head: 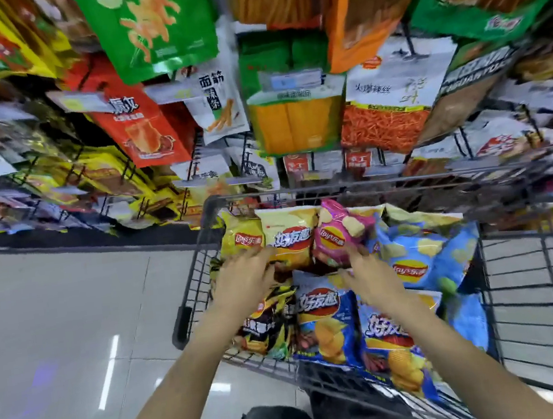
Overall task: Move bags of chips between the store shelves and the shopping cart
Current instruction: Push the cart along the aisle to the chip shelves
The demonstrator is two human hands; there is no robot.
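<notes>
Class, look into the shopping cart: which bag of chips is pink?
The pink Lay's bag at the cart's far end, just beyond the right hand. The bags around it are yellow, blue or black.

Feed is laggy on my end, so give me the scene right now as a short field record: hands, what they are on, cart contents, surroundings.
left hand: reaching into the cart, fingers on the yellow chip bag; grip not clear
right hand: fingers at the lower edge of the pink chip bag; grip not clear
cart: dark wire basket, holding many bags
other bags in cart: light blue bag, dark blue bag, black and yellow bag
shelves: hanging snack packets beyond the cart
image quality: motion blur
</notes>
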